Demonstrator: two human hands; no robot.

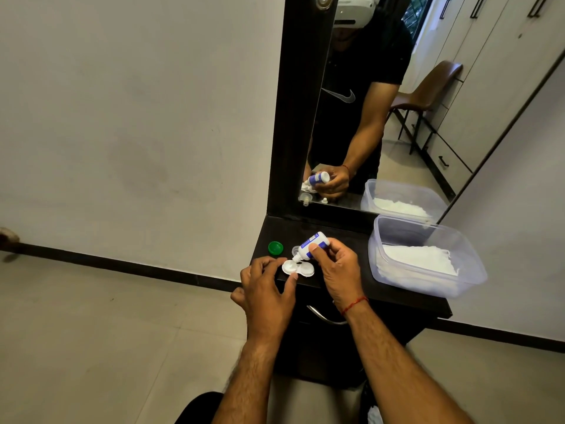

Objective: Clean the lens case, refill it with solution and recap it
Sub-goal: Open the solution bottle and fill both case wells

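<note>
White plastic marked the lens case (297,268), which lay open on the dark dresser top (394,293), both wells facing up. From the head view, the left hand (266,290) pinched the case's near edge between thumb and fingertips, likely to keep it from sliding. The right hand (335,264) was curled around the solution bottle (312,243), tilted with its nozzle down over the left well, a pose suited to refilling. Whether liquid sat in either well could not be told. One green cap (275,248) rested well clear at the left. Beside them, a clear tub (428,228) held white tissues (419,258).
</note>
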